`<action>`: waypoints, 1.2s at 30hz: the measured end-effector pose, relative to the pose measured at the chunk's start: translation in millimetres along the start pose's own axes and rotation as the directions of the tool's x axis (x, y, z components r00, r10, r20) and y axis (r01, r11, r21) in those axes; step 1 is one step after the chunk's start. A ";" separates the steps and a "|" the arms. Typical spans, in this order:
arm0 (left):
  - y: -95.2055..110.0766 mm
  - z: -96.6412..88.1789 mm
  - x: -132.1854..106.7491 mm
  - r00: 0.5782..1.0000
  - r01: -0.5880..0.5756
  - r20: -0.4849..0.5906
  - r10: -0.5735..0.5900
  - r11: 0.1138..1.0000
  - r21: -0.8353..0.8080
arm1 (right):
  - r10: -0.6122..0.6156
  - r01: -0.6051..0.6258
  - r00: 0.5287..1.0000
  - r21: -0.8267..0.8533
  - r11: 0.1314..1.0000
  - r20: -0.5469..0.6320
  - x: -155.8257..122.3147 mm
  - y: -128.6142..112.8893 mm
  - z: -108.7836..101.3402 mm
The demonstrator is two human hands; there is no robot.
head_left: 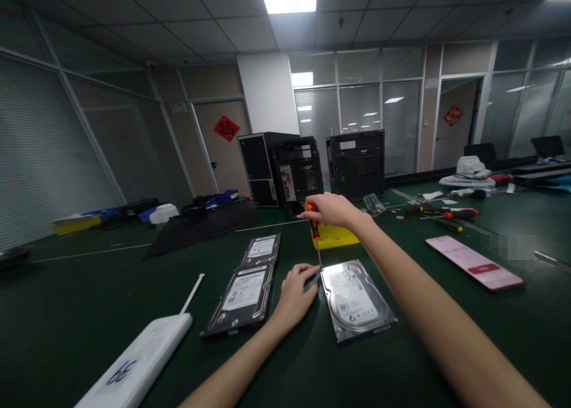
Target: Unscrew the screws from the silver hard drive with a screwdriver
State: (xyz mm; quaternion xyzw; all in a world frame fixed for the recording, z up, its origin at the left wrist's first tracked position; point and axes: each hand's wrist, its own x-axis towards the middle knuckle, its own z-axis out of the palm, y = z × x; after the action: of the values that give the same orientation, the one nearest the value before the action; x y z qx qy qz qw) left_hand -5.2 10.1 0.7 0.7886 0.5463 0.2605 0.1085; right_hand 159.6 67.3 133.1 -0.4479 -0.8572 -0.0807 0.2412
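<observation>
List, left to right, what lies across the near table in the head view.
From the left: white router → dark drive → left hand → silver drive → pink phone.

Hard drive [357, 298] on table [89, 289]; tray [336, 237] behind it; phone [475, 262] to its right.
</observation>
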 end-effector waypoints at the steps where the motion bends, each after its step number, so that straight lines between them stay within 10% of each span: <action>1: 0.4 -0.2 -0.1 1.000 0.000 0.002 0.000 1.000 0.001 | -0.002 0.002 1.000 -0.002 1.000 -0.001 0.0 0.0 0.0; 36: 3.3 -2.1 0.5 1.000 -0.003 0.018 0.002 0.999 0.036 | -0.035 0.035 0.999 0.156 0.987 -0.002 4.4 -2.9 6.0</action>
State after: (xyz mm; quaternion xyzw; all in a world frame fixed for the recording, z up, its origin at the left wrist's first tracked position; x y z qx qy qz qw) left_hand -3.5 9.1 4.1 0.7934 0.5490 0.2438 0.0987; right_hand 153.0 70.9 130.2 -0.4123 -0.8687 -0.0173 0.2739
